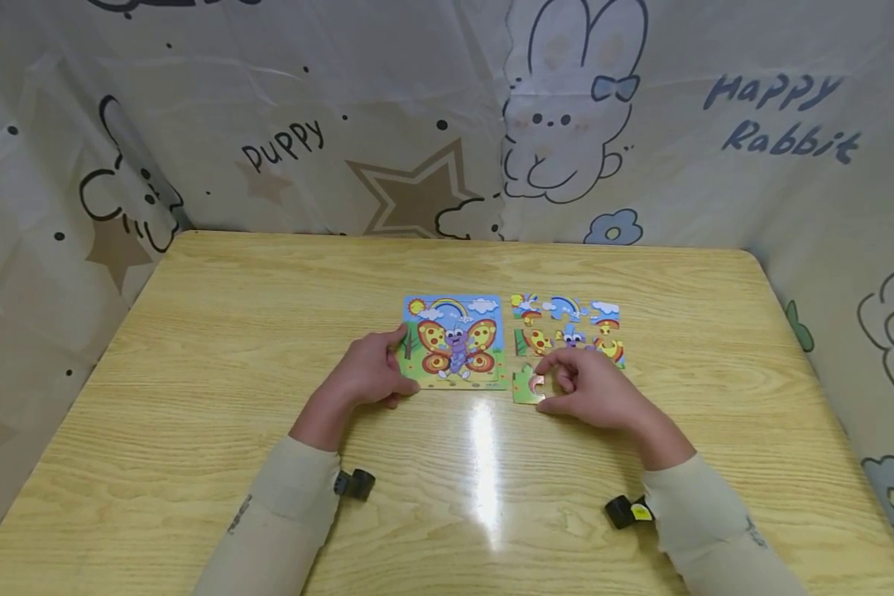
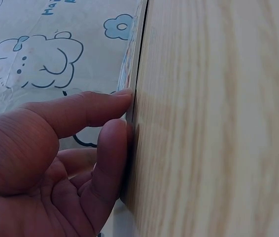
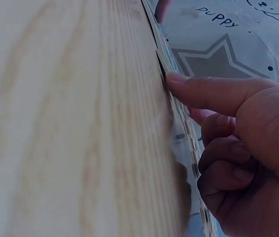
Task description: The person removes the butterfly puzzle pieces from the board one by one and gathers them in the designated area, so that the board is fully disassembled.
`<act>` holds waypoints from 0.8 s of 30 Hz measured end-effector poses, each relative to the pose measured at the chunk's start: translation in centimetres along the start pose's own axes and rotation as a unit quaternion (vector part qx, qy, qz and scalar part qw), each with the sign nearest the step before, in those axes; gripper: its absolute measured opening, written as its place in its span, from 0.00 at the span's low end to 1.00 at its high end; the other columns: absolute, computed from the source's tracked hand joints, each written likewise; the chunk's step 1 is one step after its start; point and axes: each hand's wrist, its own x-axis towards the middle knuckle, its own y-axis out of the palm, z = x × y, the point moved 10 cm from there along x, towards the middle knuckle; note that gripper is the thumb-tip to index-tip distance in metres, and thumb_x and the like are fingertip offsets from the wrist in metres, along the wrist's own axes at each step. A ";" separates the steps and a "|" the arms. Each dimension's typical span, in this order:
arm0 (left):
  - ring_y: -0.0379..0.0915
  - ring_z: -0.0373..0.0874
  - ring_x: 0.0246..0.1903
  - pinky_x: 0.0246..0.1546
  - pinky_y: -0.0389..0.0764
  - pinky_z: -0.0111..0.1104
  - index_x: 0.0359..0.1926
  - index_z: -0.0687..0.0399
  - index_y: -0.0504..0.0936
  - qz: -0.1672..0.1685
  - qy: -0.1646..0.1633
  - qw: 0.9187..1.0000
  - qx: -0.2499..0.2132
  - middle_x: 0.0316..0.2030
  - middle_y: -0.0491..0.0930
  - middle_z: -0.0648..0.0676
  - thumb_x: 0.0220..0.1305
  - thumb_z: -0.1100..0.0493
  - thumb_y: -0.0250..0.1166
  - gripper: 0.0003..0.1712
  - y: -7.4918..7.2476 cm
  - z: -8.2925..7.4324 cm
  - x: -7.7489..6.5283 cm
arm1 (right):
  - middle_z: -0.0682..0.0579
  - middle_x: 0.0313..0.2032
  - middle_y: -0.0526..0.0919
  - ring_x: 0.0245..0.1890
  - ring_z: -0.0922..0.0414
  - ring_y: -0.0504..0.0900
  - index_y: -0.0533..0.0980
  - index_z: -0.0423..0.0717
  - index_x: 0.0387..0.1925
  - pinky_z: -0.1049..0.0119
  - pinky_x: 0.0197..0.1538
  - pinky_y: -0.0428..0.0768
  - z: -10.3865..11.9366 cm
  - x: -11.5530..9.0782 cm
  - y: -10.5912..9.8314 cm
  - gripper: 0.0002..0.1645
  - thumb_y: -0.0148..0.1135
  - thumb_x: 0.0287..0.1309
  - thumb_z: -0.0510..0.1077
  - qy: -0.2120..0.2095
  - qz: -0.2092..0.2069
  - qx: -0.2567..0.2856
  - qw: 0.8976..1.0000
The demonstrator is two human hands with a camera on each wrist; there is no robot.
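Note:
A square butterfly puzzle board lies flat on the table. My left hand grips it along the left side, one finger at the edge and the thumb by the near left corner. In the left wrist view the left hand's thumb and finger meet the board's thin edge. My right hand pinches a green puzzle piece between thumb and index finger, just right of the board. The right wrist view shows the piece edge-on, one end tilted up from the tabletop. The other right fingers are curled in.
Several loose puzzle pieces lie in rows right of the board, partly hidden by my right hand. The wooden table ends at a printed cloth behind. Small black devices sit by both wrists.

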 end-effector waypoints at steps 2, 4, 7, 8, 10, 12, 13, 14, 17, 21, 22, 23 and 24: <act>0.76 0.48 0.14 0.20 0.81 0.37 0.78 0.54 0.53 0.002 0.004 1.000 0.000 0.21 0.75 0.58 0.53 0.66 0.77 0.57 0.1 0.0 0.0 | 0.57 0.18 0.66 0.21 0.60 0.65 0.80 0.45 0.43 0.57 0.46 0.72 -0.3 -0.1 0.0 0.21 0.81 0.47 0.40 0.005 0.004 -0.002 1.000; 0.76 0.47 0.14 0.20 0.81 0.37 0.78 0.55 0.53 0.002 0.005 1.000 -0.001 0.21 0.75 0.58 0.53 0.66 0.77 0.57 0.1 -0.1 0.0 | 0.57 0.18 0.66 0.21 0.60 0.65 0.80 0.45 0.43 0.57 0.45 0.72 -0.6 -0.2 -0.1 0.21 0.80 0.47 0.40 0.009 0.008 -0.006 1.000; 0.75 0.47 0.14 0.20 0.81 0.37 0.78 0.55 0.53 0.001 0.004 1.000 -0.003 0.21 0.75 0.58 0.53 0.66 0.77 0.57 0.1 -0.1 0.0 | 0.57 0.19 0.66 0.22 0.60 0.65 0.80 0.45 0.44 0.58 0.43 0.71 -0.9 -0.3 -0.1 0.22 0.80 0.47 0.41 0.013 0.009 -0.005 1.000; 0.75 0.47 0.14 0.20 0.81 0.37 0.78 0.55 0.53 0.001 0.004 1.000 -0.003 0.21 0.75 0.58 0.53 0.66 0.77 0.57 0.1 -0.1 0.0 | 0.57 0.19 0.67 0.22 0.60 0.65 0.80 0.45 0.44 0.58 0.42 0.71 -0.9 -0.3 -0.2 0.22 0.81 0.47 0.41 0.014 0.008 -0.003 1.000; 0.75 0.47 0.14 0.20 0.81 0.37 0.78 0.54 0.53 0.000 0.004 1.000 -0.002 0.21 0.75 0.58 0.53 0.66 0.78 0.57 0.1 -0.1 0.0 | 0.56 0.19 0.67 0.21 0.59 0.65 0.80 0.45 0.44 0.59 0.40 0.71 -0.9 -0.2 -0.3 0.23 0.81 0.47 0.42 0.014 0.003 0.009 1.000; 0.76 0.47 0.14 0.20 0.82 0.37 0.78 0.54 0.54 0.001 0.003 1.000 -0.001 0.21 0.75 0.58 0.53 0.66 0.78 0.57 0.1 0.0 0.0 | 0.55 0.19 0.67 0.20 0.60 0.65 0.81 0.44 0.45 0.61 0.38 0.71 -0.7 0.0 -0.4 0.23 0.81 0.47 0.42 0.017 -0.002 0.019 1.000; 0.76 0.47 0.14 0.21 0.82 0.37 0.78 0.54 0.54 0.001 0.003 1.000 0.000 0.20 0.75 0.57 0.53 0.65 0.78 0.57 0.0 0.0 0.0 | 0.55 0.19 0.66 0.20 0.60 0.64 0.81 0.44 0.45 0.62 0.36 0.71 -0.5 0.1 -0.3 0.22 0.80 0.48 0.42 0.016 -0.004 0.024 1.000; 0.76 0.47 0.14 0.21 0.82 0.37 0.78 0.54 0.54 0.001 0.003 1.000 0.001 0.20 0.75 0.57 0.53 0.65 0.78 0.57 0.0 0.0 0.0 | 0.55 0.18 0.65 0.19 0.60 0.63 0.81 0.43 0.46 0.63 0.35 0.71 -0.3 0.3 -0.3 0.22 0.80 0.49 0.42 0.013 -0.007 0.030 0.999; 0.76 0.47 0.14 0.21 0.82 0.37 0.78 0.54 0.54 0.000 0.004 1.000 0.003 0.20 0.75 0.57 0.53 0.65 0.78 0.57 -0.1 0.0 0.0 | 0.56 0.17 0.64 0.17 0.61 0.61 0.81 0.43 0.48 0.64 0.31 0.69 0.6 1.0 0.1 0.21 0.78 0.52 0.41 0.005 -0.012 0.034 0.999; 0.76 0.47 0.14 0.21 0.82 0.37 0.78 0.55 0.54 0.002 0.007 1.000 0.003 0.20 0.75 0.57 0.53 0.65 0.78 0.57 0.0 -0.1 0.0 | 0.56 0.17 0.64 0.17 0.61 0.60 0.81 0.44 0.49 0.61 0.34 0.70 1.8 2.3 0.8 0.22 0.77 0.53 0.42 -0.010 -0.014 0.026 1.000; 0.76 0.47 0.14 0.21 0.82 0.37 0.78 0.55 0.54 0.002 0.007 1.000 0.003 0.20 0.75 0.57 0.53 0.65 0.78 0.57 0.0 -0.1 0.0 | 0.56 0.17 0.65 0.17 0.61 0.60 0.81 0.45 0.49 0.61 0.36 0.71 2.1 2.6 1.0 0.22 0.77 0.53 0.42 -0.013 -0.013 0.026 0.999; 0.76 0.47 0.14 0.21 0.82 0.37 0.78 0.55 0.54 0.002 0.008 1.000 0.004 0.20 0.75 0.57 0.53 0.65 0.78 0.57 0.0 -0.1 0.0 | 0.56 0.17 0.65 0.17 0.61 0.61 0.81 0.45 0.49 0.60 0.38 0.72 2.4 2.9 1.2 0.21 0.77 0.53 0.42 -0.016 -0.012 0.025 1.000; 0.76 0.47 0.14 0.21 0.82 0.37 0.78 0.55 0.54 0.002 0.008 1.000 0.004 0.20 0.75 0.57 0.53 0.65 0.78 0.57 0.0 -0.1 0.0 | 0.56 0.18 0.65 0.17 0.61 0.61 0.81 0.45 0.49 0.59 0.39 0.72 2.6 3.2 1.4 0.21 0.77 0.53 0.42 -0.017 -0.009 0.026 0.999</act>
